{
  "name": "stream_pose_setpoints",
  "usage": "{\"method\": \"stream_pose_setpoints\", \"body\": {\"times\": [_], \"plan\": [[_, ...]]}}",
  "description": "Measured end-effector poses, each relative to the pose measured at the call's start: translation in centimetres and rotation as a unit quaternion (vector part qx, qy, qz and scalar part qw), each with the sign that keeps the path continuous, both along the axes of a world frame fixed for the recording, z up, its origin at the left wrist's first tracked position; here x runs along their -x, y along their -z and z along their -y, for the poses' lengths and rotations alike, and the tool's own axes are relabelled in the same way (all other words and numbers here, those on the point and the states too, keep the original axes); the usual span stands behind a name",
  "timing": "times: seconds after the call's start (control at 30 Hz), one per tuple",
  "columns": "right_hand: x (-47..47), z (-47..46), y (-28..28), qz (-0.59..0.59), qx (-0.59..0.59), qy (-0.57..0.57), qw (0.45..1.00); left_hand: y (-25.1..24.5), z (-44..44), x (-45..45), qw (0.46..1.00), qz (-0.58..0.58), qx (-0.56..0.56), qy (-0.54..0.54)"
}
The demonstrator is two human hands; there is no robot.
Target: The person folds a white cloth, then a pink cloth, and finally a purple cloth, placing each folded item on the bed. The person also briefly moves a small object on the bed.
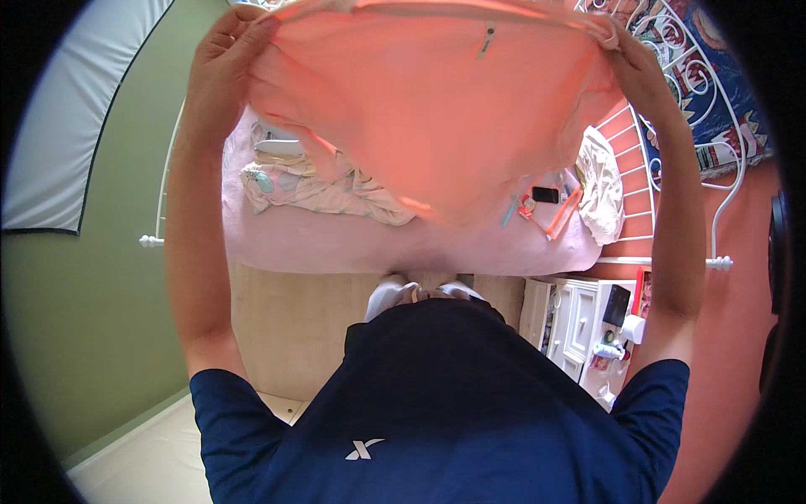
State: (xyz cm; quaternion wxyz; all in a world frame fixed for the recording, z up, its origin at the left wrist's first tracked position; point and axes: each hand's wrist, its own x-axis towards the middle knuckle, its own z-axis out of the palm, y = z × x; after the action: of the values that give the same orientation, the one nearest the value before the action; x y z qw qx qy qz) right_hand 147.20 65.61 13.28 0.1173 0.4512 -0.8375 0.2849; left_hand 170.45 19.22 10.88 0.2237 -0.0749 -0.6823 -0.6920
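Observation:
An orange-pink garment (434,113) of thin cloth is stretched out in front of me above the bed. My left hand (227,57) grips its upper left corner, thumb on the near side. At the upper right corner, my right hand (636,69) pinches the cloth. A small label shows near the garment's upper edge. Its lower part hangs down, loose and partly blurred, and hides the middle of the bed. Both arms are raised and spread wide.
Below lies a bed with a pink sheet (315,246). On it are a patterned cloth (302,186), a dark phone (545,194), an orange-edged pouch (563,214) and a crumpled white cloth (599,189). A white metal bed frame (636,167) and a white cabinet (576,321) stand at the right.

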Motion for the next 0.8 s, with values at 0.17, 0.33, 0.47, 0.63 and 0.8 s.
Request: {"method": "stream_pose_setpoints", "body": {"times": [0.17, 0.33, 0.47, 0.63, 0.8], "plan": [[-3.5, 3.9, 12.0, 0.047, -0.258, 0.056, 0.963, 7.8, 0.0, -0.3, 0.807, 0.057, 0.584, -0.062], [-8.5, 0.8, 16.8, 0.121, 0.029, 0.074, 0.989, 10.8, 0.5, -6.9, 0.917, 0.071, 0.351, -0.175], [-11.8, 0.5, 19.0, 0.264, 0.220, 0.145, 0.928, 10.8, -2.5, -10.4, 0.906, 0.061, 0.409, -0.087], [-12.9, -1.6, 22.7, 0.393, 0.322, 0.130, 0.851, 13.1, -8.2, -11.6, 0.944, 0.065, 0.307, -0.101], [-12.3, -4.7, 23.8, 0.269, 0.189, 0.131, 0.935, 15.7, -13.0, -13.5, 0.958, 0.173, 0.115, -0.198]]}}
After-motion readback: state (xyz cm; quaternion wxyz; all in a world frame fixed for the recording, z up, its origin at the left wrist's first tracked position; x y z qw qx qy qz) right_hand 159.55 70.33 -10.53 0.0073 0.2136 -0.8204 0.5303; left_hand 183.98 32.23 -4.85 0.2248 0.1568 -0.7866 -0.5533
